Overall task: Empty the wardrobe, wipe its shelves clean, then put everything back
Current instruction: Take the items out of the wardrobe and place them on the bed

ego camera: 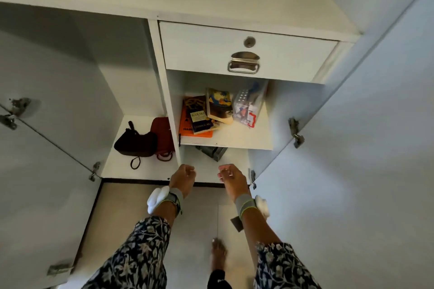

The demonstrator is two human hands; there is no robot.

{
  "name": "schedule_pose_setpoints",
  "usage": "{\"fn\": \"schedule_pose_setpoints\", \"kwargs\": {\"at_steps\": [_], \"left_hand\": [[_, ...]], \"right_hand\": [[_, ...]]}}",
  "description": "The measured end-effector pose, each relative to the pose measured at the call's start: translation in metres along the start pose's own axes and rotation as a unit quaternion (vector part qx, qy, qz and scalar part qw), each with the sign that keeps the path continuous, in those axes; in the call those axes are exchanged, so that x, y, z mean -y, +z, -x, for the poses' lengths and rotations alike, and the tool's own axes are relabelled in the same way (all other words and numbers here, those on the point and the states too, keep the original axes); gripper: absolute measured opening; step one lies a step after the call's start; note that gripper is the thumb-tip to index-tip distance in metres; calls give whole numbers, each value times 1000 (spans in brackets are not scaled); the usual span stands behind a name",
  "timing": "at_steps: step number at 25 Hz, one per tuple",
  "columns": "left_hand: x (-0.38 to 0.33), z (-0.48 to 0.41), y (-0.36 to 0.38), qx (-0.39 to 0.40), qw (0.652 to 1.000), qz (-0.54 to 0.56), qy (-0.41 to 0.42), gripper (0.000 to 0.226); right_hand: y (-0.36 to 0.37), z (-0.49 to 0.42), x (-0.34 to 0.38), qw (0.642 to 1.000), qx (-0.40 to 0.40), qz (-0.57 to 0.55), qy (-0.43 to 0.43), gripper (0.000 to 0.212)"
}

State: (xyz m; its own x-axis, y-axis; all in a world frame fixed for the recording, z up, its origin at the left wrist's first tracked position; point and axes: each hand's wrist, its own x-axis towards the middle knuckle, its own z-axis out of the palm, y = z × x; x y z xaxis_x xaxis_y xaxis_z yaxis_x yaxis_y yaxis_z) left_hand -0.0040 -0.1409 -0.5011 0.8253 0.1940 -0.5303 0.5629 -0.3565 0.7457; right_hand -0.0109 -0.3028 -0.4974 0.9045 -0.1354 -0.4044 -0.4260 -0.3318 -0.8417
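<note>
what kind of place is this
Probably a bedroom at home, facing an open white wardrobe: handbags on its bottom, books on a shelf, a drawer above.

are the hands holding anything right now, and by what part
Nothing is held: the left hand and right hand are loosely curled and empty, in front of the wardrobe.

The small shelf [239, 136] holds an orange book [185, 130] lying flat, with a dark book [199, 116] on top. Another book [219, 105] leans beside a clear bag [249, 105] of small things. On the bottom shelf [152, 168] a black bag [135, 144] touches a red bag [162, 134], and a dark thing [211, 151] lies near them.
</note>
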Motion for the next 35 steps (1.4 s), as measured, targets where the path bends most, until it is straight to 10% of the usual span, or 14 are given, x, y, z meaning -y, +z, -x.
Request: {"fn": "schedule_pose_setpoints", "kwargs": {"at_steps": [16,35], "left_hand": [[-43,-228,20,-32,993,-112,9,46],[-11,-290,42,-34,988,-134,-64,63]], "right_hand": [[34,-258,13,979,70,188,36,37],[96,-328,-10,976,28,199,89,54]]}}
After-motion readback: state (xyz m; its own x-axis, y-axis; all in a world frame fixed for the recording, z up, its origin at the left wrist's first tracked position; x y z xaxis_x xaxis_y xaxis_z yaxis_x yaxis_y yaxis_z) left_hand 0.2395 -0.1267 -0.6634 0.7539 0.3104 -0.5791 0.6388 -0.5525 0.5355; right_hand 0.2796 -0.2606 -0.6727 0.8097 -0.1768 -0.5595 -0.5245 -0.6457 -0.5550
